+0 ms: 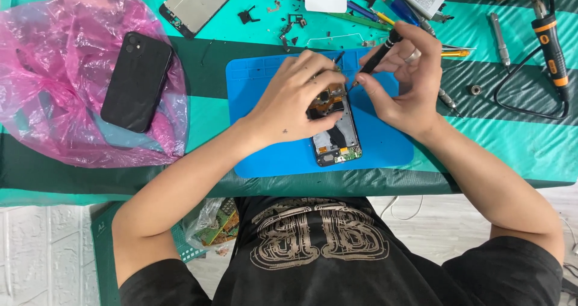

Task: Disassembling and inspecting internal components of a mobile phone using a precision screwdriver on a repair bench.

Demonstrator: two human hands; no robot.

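Opened phone [336, 134] and black screwdriver [376, 56], on a blue work mat [385, 143].
Phone: back cover off, circuit boards and dark inner parts exposed; lies flat, long axis toward the person, upper end covered. Screwdriver: slim, dark-handled, tilted, its tip down at the phone's upper right corner, handle pointing up and away to the right.

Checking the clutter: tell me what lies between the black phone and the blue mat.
In the head view, between the black phone and the blue mat: the pink bag's edge, then bare green striped cover.
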